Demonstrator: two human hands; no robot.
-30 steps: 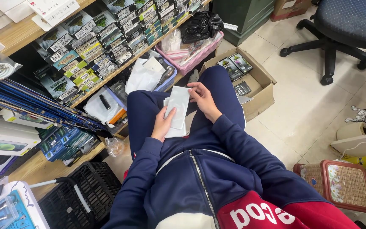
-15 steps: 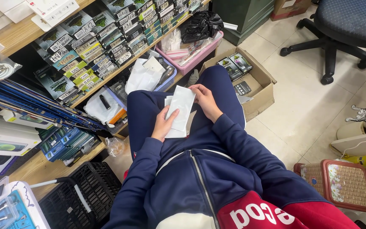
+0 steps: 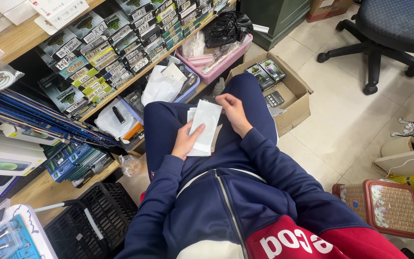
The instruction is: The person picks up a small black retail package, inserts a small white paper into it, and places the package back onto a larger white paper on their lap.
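Resting on the lap, flat white packets [image 3: 204, 128] held by both hands.

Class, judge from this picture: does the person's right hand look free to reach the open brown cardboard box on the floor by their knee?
Probably yes. The right hand only touches the top of the white flat packets that the left hand holds, and the open brown cardboard box sits just beyond the right knee with nothing between.
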